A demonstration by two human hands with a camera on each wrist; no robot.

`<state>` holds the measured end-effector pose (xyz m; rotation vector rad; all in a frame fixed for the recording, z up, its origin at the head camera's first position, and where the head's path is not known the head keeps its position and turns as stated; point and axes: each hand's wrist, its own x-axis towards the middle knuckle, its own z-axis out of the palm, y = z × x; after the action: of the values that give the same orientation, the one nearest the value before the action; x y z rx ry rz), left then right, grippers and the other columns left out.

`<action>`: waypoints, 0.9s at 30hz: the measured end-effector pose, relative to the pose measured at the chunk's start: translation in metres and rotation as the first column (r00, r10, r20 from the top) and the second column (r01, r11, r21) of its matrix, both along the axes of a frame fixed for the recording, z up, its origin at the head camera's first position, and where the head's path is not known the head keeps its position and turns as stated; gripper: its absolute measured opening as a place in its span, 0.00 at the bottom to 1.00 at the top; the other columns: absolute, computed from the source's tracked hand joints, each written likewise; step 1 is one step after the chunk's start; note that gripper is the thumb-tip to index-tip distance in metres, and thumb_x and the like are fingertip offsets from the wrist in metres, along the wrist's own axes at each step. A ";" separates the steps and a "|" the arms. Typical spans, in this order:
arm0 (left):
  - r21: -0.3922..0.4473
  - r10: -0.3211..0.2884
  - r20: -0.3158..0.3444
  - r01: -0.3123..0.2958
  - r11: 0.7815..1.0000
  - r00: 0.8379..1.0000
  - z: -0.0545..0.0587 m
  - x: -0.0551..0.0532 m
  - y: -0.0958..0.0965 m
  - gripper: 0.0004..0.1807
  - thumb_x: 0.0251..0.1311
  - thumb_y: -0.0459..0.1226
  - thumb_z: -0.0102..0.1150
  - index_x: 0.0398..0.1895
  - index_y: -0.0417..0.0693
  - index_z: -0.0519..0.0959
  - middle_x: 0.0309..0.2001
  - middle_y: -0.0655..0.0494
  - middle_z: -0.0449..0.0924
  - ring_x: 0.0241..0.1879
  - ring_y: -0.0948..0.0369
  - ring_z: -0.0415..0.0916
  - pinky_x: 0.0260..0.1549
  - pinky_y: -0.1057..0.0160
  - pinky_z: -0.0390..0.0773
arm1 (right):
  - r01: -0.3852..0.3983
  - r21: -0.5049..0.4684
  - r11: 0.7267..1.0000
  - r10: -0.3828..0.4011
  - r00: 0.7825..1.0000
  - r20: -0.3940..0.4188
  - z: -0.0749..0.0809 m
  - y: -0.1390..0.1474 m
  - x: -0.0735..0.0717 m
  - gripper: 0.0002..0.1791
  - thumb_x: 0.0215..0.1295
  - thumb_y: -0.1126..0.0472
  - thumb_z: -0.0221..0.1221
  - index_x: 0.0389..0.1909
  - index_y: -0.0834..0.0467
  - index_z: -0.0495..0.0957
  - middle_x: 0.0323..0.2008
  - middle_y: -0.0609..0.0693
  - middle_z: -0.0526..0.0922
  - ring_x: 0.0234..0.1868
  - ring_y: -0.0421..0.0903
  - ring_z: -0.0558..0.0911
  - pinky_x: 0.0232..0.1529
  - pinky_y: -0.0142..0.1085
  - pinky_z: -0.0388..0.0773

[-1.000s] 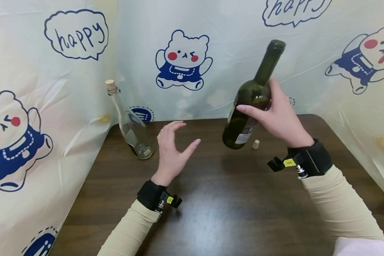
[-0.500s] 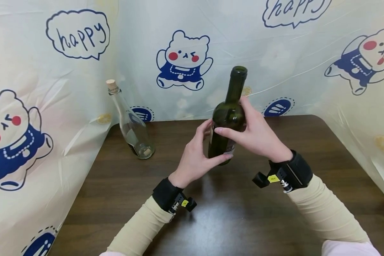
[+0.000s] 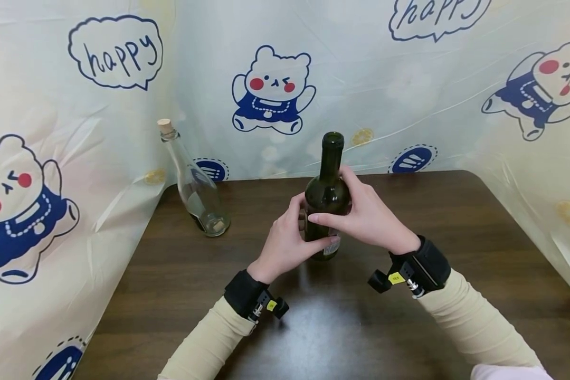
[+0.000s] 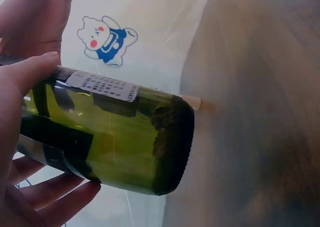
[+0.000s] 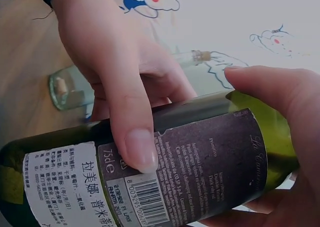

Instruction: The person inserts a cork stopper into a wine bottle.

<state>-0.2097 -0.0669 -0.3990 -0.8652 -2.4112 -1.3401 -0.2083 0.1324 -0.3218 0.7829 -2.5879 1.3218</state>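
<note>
Green wine bottle point(image 3: 326, 196) stands neck up between the two hands, near the middle of the table's width and toward the back. The left hand point(image 3: 285, 240) grips its lower body, thumb across the near side and fingers around the left side. The right hand point(image 3: 372, 219) holds it higher, at the shoulder, with its thumb laid across the front above the left thumb. Whether the bottle's base touches the table point(image 3: 437, 211) I cannot tell. In the left wrist view a pale cork point(image 4: 191, 102) shows partly behind the base.

The table's straight back edge runs behind the bottle, just short of the printed backdrop point(image 3: 204, 95), and its far right corner is rounded. Dark wood surface stretches to the right of the right hand and between the forearms. To the left, well apart from the left hand, a clear glass bottle point(image 3: 197, 190) is near the table's far left corner with a cork stopper point(image 3: 164, 125) in its mouth.

In the right wrist view, the green bottle carries a white label point(image 5: 62, 184) with Chinese print, the large characters 拉美娜 legible, beside a dark back label point(image 5: 215, 167) reading "75cl", with "Imbottigliato" in small type and a barcode point(image 5: 146, 202). The left thumb covers part of the dark label. Speech bubbles on the backdrop say "happy", among cartoon bears in blue.
</note>
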 end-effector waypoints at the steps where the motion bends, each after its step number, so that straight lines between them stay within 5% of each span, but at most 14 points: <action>1: -0.008 0.002 0.004 -0.002 1.000 1.000 -0.002 0.000 0.000 0.51 0.51 0.55 0.74 0.75 0.52 0.59 0.48 0.57 0.79 0.45 0.64 0.83 0.45 0.60 0.85 | -0.002 0.005 1.000 0.002 1.000 0.003 -0.003 0.000 0.000 0.45 0.55 0.42 0.72 0.69 0.49 0.62 0.51 0.50 0.85 0.44 0.44 0.87 0.41 0.45 0.86; 11: -0.086 0.035 0.063 -0.030 0.996 0.997 -0.020 0.002 -0.003 0.51 0.49 0.55 0.75 0.74 0.55 0.60 0.48 0.61 0.79 0.44 0.66 0.80 0.43 0.60 0.83 | -0.002 0.002 1.000 0.002 0.998 0.065 -0.026 -0.003 0.004 0.43 0.54 0.42 0.73 0.66 0.50 0.64 0.53 0.51 0.84 0.46 0.45 0.87 0.43 0.47 0.86; 27: -0.087 0.035 0.093 -0.027 0.996 0.995 -0.038 0.003 -0.005 0.50 0.50 0.54 0.75 0.74 0.55 0.59 0.50 0.60 0.81 0.43 0.65 0.83 0.43 0.58 0.84 | -0.017 -0.011 1.000 0.018 0.997 0.077 -0.045 -0.005 0.004 0.42 0.54 0.43 0.73 0.64 0.53 0.63 0.52 0.52 0.84 0.46 0.45 0.87 0.44 0.47 0.86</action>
<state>-0.2071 -0.0720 -0.4370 -0.7991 -2.5603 -1.3029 -0.2046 0.1270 -0.3667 0.7692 -2.6364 1.3968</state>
